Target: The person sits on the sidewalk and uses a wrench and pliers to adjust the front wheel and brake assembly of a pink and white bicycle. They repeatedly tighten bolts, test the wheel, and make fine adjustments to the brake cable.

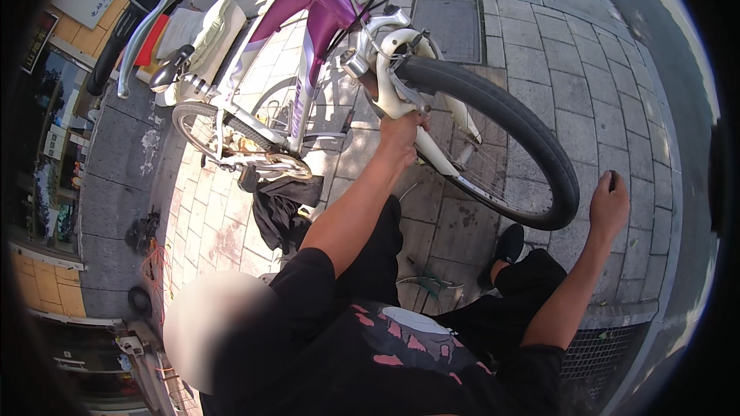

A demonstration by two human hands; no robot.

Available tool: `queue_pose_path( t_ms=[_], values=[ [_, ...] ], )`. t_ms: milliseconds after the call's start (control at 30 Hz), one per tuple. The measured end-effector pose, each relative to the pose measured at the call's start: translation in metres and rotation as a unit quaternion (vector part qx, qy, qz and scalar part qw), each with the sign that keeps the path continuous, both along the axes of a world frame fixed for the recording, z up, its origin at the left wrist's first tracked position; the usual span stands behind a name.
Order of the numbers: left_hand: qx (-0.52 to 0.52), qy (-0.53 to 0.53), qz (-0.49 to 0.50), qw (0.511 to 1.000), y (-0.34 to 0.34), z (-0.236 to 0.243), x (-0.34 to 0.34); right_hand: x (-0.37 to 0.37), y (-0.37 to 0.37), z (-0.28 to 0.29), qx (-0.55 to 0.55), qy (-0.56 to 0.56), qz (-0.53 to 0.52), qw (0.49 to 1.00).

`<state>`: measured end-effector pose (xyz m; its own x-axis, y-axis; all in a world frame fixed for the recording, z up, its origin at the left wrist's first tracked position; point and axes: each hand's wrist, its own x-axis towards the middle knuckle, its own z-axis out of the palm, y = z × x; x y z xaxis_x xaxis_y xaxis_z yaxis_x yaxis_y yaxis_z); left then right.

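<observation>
A purple and white bicycle (320,0) stands in front of me, its front wheel (566,158) with a black tyre turned to my right. My left hand (402,137) reaches up to the white front fork (438,156) and is closed around it just below the crown, close to the brake arms. The wheel side of those fingers is partly hidden. To the right of the tyre, apart from it, my right hand (609,206) is raised with its fingers curled in. A small dark spot shows at its fingertips, too small to name.
A black cloth or bag (281,208) lies by the pedals. A metal cover (447,27) is set in the paving beyond the wheel. A small tangled object (433,283) lies between my legs, with a drain grate (605,354) at lower right. Shop fronts line the left.
</observation>
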<state>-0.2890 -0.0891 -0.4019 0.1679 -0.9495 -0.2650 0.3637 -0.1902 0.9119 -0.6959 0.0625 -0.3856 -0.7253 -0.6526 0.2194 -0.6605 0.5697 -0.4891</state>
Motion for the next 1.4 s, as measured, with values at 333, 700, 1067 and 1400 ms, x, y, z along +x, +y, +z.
queue_pose_path(
  t_ms=[333,700,1067,1400],
  values=[
    [0.020,0.000,0.022,1.000,-0.001,-0.008,-0.002,0.002,-0.002,0.005,-0.024,-0.019,0.003,1.000],
    [0.030,-0.118,-0.020,0.992,-0.001,-0.020,-0.028,0.008,0.001,0.021,-0.121,0.042,0.030,0.991],
    [-0.069,-0.189,-0.092,0.975,0.021,-0.007,-0.031,0.109,0.013,0.077,-0.340,-0.022,0.180,0.923],
    [-0.091,-0.351,-0.158,0.918,0.077,-0.052,0.025,0.284,0.014,0.324,-0.482,0.097,0.496,0.716]
  ],
)
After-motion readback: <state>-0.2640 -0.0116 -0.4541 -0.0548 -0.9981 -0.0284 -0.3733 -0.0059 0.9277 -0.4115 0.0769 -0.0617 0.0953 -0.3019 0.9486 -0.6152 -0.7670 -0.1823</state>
